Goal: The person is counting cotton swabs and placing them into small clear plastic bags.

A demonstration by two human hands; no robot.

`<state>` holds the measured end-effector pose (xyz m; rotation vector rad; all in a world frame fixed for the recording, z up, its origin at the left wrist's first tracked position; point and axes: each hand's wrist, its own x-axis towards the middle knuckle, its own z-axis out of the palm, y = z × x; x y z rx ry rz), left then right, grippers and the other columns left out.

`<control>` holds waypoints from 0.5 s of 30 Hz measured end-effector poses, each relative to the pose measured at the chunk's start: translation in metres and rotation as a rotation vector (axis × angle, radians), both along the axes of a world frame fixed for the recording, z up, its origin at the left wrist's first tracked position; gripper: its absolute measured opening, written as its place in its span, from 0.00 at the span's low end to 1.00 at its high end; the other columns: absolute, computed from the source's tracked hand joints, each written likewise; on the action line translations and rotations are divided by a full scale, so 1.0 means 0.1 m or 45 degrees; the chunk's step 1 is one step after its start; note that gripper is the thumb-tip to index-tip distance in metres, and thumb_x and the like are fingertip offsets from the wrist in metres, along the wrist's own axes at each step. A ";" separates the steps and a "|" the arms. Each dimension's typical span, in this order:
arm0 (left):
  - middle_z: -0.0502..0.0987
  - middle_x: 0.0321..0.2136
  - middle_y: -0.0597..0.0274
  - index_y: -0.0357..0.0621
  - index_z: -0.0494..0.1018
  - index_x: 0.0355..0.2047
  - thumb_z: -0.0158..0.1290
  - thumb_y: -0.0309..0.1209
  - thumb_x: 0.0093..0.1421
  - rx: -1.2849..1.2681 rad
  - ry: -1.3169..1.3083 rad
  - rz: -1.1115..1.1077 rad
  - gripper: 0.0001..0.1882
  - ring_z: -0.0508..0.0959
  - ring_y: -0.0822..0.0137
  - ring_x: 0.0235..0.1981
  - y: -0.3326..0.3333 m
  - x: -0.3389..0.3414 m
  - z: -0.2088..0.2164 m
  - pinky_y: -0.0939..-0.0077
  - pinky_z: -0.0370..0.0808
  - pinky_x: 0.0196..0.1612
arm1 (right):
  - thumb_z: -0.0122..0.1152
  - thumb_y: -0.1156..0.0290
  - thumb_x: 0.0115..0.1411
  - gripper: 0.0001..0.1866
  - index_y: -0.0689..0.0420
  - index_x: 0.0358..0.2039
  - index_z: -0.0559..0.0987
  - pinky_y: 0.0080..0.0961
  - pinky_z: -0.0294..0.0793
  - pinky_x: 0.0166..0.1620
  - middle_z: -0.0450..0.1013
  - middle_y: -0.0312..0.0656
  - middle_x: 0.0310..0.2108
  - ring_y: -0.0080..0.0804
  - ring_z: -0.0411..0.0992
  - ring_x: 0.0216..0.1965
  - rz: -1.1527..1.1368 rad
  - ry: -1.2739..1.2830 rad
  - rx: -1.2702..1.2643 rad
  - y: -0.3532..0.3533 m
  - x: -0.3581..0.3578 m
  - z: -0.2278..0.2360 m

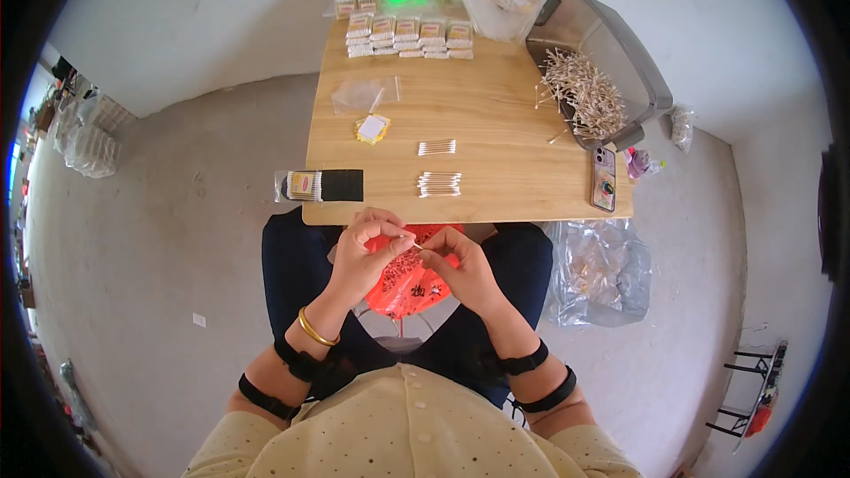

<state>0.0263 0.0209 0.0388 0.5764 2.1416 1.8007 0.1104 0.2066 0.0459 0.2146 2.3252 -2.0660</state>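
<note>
Over my lap, just in front of the table's near edge, my left hand point(376, 246) and my right hand point(456, 264) meet, pinching a cotton swab point(414, 243) between their fingertips. Beneath them a red plastic bag point(400, 294) lies between my legs. On the table ahead, one small row of cotton swabs point(436, 148) lies beyond a thicker row of swabs point(439, 184). To the left, a pack of swabs point(304, 185) sits on a black strip point(342, 185) by the table edge. Yellow-edged white cards point(372, 128) lie farther back.
A grey translucent bin point(633, 57) rests tipped at the table's right, loose swabs point(584, 93) spilling toward its mouth. A phone point(604, 179) lies near the right edge. Stacked swab packs point(407, 31) and clear bags point(367, 93) are farther back. A clear plastic bag point(602, 274) stands beside my right leg.
</note>
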 end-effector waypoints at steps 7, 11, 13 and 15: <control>0.79 0.41 0.61 0.41 0.84 0.33 0.68 0.30 0.58 -0.050 -0.034 0.008 0.06 0.76 0.67 0.48 -0.05 0.11 -0.12 0.70 0.70 0.55 | 0.68 0.77 0.59 0.05 0.59 0.34 0.79 0.31 0.72 0.44 0.77 0.42 0.30 0.37 0.76 0.35 -0.079 0.272 0.534 -0.06 0.13 0.02; 0.80 0.40 0.61 0.39 0.83 0.33 0.67 0.28 0.59 0.092 -0.321 0.054 0.06 0.78 0.67 0.46 -0.01 0.14 -0.21 0.71 0.72 0.53 | 0.68 0.76 0.56 0.06 0.55 0.30 0.78 0.35 0.69 0.43 0.74 0.40 0.27 0.41 0.73 0.33 -0.098 0.568 1.035 -0.08 0.10 0.09; 0.80 0.40 0.61 0.39 0.82 0.33 0.67 0.26 0.59 0.136 -0.433 0.080 0.05 0.78 0.69 0.45 0.00 0.15 -0.22 0.73 0.72 0.52 | 0.68 0.75 0.55 0.06 0.53 0.29 0.77 0.36 0.67 0.42 0.73 0.39 0.25 0.40 0.72 0.32 -0.103 0.662 1.157 -0.10 0.09 0.09; 0.80 0.40 0.62 0.38 0.82 0.33 0.67 0.26 0.59 0.121 -0.440 0.063 0.05 0.78 0.71 0.43 0.00 0.14 -0.24 0.74 0.73 0.50 | 0.67 0.76 0.57 0.05 0.54 0.30 0.77 0.36 0.68 0.43 0.74 0.40 0.27 0.42 0.73 0.33 -0.070 0.569 1.056 -0.10 0.11 0.05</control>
